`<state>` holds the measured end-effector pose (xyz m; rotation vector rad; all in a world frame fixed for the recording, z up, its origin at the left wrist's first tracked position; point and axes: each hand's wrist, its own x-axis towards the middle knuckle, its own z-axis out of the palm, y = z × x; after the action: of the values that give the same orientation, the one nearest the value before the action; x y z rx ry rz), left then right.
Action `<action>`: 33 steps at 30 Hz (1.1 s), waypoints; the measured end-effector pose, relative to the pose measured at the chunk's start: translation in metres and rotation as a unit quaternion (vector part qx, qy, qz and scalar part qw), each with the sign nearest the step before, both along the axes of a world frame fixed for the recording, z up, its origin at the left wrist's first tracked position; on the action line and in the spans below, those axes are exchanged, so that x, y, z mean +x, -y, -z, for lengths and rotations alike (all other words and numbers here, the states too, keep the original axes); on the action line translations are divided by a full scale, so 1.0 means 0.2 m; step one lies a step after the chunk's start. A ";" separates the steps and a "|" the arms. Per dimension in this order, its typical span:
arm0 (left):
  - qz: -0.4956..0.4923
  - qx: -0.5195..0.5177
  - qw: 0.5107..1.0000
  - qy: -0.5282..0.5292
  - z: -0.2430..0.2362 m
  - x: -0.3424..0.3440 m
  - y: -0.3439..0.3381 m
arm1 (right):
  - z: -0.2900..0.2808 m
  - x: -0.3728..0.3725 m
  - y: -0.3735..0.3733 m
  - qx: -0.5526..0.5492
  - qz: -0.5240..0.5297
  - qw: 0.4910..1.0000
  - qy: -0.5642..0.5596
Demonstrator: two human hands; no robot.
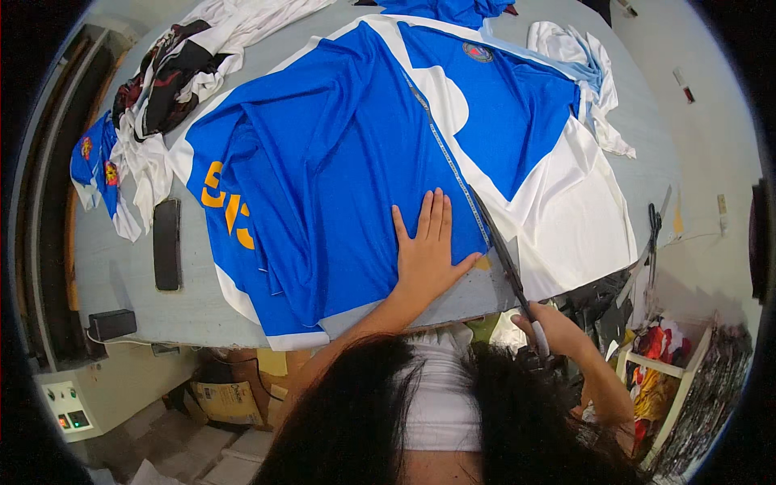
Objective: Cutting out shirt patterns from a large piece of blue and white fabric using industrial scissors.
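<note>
The right hand [560, 327] hides part of the scissors [508, 257]. Dark hair [339, 416] covers the near ends of both forearms [356, 343]. The view cuts off a far blue cloth [449, 10]. Marks on the narrow strip [447, 151] and the round badge [478, 52] are too small to read.

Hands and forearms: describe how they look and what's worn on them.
The left hand is bare, with slim fingers and no glove or ring showing. The right hand is ungloved too; its fingers are partly hidden, so rings can't be ruled out. No sleeve shows on the left forearm or right forearm. Hair hides the upper arms.
</note>
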<state>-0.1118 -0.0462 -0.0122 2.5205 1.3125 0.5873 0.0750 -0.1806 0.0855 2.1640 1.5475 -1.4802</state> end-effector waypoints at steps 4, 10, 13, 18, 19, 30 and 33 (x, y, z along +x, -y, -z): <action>0.005 -0.006 1.000 0.004 0.00 0.00 0.00 | -0.06 0.03 -0.06 -0.038 -0.013 0.999 0.012; 0.005 -0.003 1.000 -0.011 0.00 -0.01 0.01 | -0.03 0.01 -0.18 -0.017 -0.054 0.998 0.016; 0.010 -0.004 1.000 -0.015 0.00 -0.01 0.01 | -0.01 0.01 -0.21 -0.015 -0.052 0.998 0.011; 0.014 -0.009 1.000 -0.013 -0.01 -0.01 0.01 | 0.03 0.03 -0.22 -0.006 -0.067 0.998 0.015; 0.012 -0.009 1.000 -0.017 -0.01 -0.01 0.01 | 0.03 0.01 -0.23 -0.015 -0.053 0.998 0.013; 0.009 -0.005 1.000 -0.015 0.00 -0.02 0.01 | 0.02 -0.04 -0.24 0.046 -0.027 0.998 0.038; 0.011 -0.006 1.000 -0.009 0.00 -0.01 0.02 | -0.02 -0.04 -0.32 0.006 -0.033 0.999 0.026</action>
<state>-0.1143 -0.0509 -0.0122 2.5332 1.2889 0.5523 0.0663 -0.1173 0.0893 2.1172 1.5993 -1.3878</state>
